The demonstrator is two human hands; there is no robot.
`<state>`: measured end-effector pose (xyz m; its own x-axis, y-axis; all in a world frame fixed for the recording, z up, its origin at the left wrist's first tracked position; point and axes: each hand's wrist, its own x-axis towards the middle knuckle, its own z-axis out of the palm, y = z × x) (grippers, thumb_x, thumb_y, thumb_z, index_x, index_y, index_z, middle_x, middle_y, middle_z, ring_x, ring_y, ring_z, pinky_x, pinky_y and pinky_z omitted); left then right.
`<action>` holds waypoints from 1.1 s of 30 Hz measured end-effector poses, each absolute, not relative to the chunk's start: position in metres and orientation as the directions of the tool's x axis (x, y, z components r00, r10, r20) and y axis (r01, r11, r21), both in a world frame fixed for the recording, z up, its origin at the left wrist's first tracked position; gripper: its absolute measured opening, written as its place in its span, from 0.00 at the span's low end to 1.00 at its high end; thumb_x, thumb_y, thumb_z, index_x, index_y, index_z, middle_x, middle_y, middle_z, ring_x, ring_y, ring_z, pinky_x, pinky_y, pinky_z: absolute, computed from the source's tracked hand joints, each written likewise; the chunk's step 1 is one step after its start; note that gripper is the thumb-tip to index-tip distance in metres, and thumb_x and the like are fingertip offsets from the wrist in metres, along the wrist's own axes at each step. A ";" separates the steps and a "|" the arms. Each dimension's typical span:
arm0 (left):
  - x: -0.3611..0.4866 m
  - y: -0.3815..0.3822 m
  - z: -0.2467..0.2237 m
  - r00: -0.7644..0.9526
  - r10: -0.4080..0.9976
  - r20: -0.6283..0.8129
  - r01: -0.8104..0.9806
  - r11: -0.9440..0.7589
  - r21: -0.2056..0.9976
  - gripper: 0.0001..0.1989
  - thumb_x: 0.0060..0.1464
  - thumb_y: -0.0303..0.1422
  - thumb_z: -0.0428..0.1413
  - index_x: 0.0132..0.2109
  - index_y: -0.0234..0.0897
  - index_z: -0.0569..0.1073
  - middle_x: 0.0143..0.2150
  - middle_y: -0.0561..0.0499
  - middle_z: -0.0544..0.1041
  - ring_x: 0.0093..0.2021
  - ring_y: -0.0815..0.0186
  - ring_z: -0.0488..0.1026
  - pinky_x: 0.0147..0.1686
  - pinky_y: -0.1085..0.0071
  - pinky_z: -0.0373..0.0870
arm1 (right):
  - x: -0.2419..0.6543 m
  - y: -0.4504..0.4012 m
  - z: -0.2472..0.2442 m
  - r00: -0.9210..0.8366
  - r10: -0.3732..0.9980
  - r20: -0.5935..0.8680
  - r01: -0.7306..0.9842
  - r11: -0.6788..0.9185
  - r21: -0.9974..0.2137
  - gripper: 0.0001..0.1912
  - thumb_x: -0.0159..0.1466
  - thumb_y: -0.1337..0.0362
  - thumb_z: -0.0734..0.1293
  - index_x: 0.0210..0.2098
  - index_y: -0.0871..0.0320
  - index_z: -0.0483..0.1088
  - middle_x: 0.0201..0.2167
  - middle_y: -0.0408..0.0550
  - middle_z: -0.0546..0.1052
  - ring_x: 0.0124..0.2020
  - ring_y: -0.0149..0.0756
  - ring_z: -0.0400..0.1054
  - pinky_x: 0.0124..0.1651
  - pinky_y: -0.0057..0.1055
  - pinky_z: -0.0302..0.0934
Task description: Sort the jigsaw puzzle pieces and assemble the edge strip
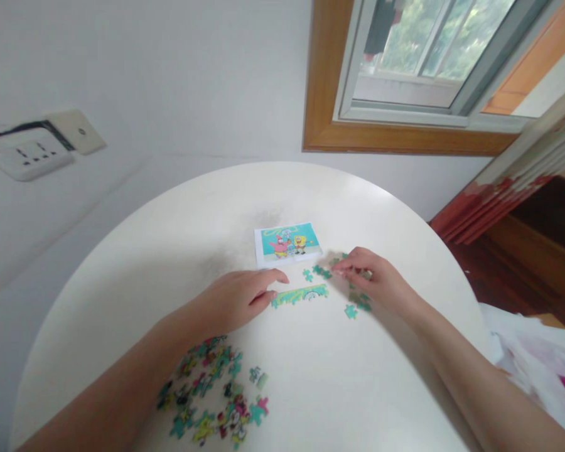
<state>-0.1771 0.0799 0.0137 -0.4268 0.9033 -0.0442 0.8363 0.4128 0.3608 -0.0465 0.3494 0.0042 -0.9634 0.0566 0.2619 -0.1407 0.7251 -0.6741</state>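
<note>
An assembled strip of jigsaw puzzle (301, 295) lies in the middle of the table, green and teal along its length. My left hand (245, 295) rests at the strip's left end, thumb and index finger apart, with nothing held between them. To the right, my right hand (370, 273) has its thumb and fingertips pinched together over a group of loose teal pieces. What sits in that pinch is too small to make out clearly. Teal puzzle pieces (321, 271) lie just left of those fingertips, and a single teal piece (351, 311) lies below the hand.
A printed cartoon reference card (289, 243) lies behind the strip. A mixed pile of loose puzzle pieces (207, 389) spreads near the left forearm. The round white table (339, 389) stands against a wall with a socket (32, 154) and a window (414, 69).
</note>
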 end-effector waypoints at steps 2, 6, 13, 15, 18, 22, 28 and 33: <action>-0.177 0.080 0.014 -0.420 0.907 -0.046 0.838 0.406 0.364 0.18 0.62 0.32 0.46 0.56 0.41 0.70 0.28 0.54 0.75 0.28 0.66 0.71 0.36 0.71 0.65 | -0.047 0.362 0.006 -0.944 0.164 0.287 -0.088 0.710 -0.698 0.10 0.65 0.62 0.64 0.38 0.55 0.78 0.32 0.48 0.75 0.34 0.35 0.68 0.36 0.31 0.62; -0.178 0.080 0.014 -0.424 0.905 -0.045 0.836 0.410 0.364 0.18 0.62 0.32 0.46 0.56 0.40 0.71 0.30 0.53 0.77 0.30 0.65 0.73 0.38 0.71 0.66 | -0.050 0.381 0.005 -0.908 0.293 0.300 0.018 0.742 -0.670 0.11 0.63 0.60 0.64 0.36 0.55 0.78 0.32 0.48 0.76 0.32 0.35 0.68 0.34 0.32 0.61; -0.179 0.078 0.012 -0.410 0.911 -0.056 0.829 0.397 0.394 0.17 0.63 0.32 0.45 0.56 0.42 0.70 0.48 0.50 0.79 0.43 0.62 0.76 0.44 0.69 0.67 | -0.051 0.386 0.002 -0.908 0.299 0.292 0.044 0.763 -0.644 0.11 0.63 0.60 0.63 0.36 0.55 0.77 0.33 0.48 0.77 0.34 0.37 0.69 0.36 0.33 0.61; -0.180 0.078 0.011 -0.409 0.911 -0.056 0.831 0.397 0.389 0.17 0.63 0.32 0.45 0.57 0.42 0.69 0.50 0.49 0.79 0.45 0.62 0.76 0.46 0.68 0.67 | -0.051 0.386 0.003 -0.905 0.314 0.287 0.062 0.764 -0.642 0.11 0.63 0.60 0.63 0.36 0.55 0.78 0.33 0.48 0.77 0.34 0.37 0.69 0.36 0.34 0.61; -0.180 0.078 0.010 -0.415 0.908 -0.061 0.832 0.406 0.379 0.17 0.63 0.32 0.46 0.57 0.42 0.69 0.51 0.49 0.78 0.46 0.61 0.76 0.46 0.67 0.67 | -0.051 0.387 0.004 -0.903 0.337 0.265 0.093 0.758 -0.646 0.12 0.62 0.59 0.64 0.37 0.56 0.78 0.32 0.47 0.77 0.33 0.36 0.69 0.36 0.33 0.61; -0.180 0.078 0.011 -0.420 0.905 -0.068 0.830 0.413 0.376 0.17 0.63 0.32 0.46 0.57 0.42 0.69 0.49 0.49 0.79 0.43 0.62 0.76 0.46 0.67 0.67 | -0.051 0.387 0.005 -0.909 0.328 0.257 0.094 0.762 -0.641 0.12 0.63 0.59 0.63 0.37 0.56 0.78 0.33 0.48 0.78 0.33 0.37 0.69 0.36 0.33 0.61; -0.180 0.077 0.011 -0.418 0.905 -0.078 0.829 0.415 0.375 0.18 0.63 0.32 0.46 0.58 0.43 0.69 0.51 0.49 0.78 0.45 0.61 0.76 0.45 0.68 0.67 | -0.051 0.387 0.005 -0.911 0.332 0.245 0.101 0.757 -0.646 0.12 0.62 0.59 0.64 0.37 0.56 0.78 0.31 0.47 0.77 0.32 0.36 0.69 0.36 0.33 0.59; -0.180 0.078 0.011 -0.423 0.902 -0.085 0.826 0.423 0.373 0.18 0.63 0.32 0.46 0.58 0.42 0.69 0.49 0.49 0.79 0.42 0.62 0.77 0.43 0.69 0.67 | -0.051 0.388 0.004 -0.912 0.339 0.230 0.114 0.749 -0.653 0.12 0.62 0.60 0.64 0.37 0.56 0.78 0.32 0.46 0.78 0.33 0.36 0.68 0.35 0.32 0.58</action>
<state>-0.1797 0.0781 0.0114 -0.4232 0.9020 -0.0850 0.8261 0.4227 0.3727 -0.0505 0.3877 0.0043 -0.9124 0.3388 0.2296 0.1138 0.7490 -0.6527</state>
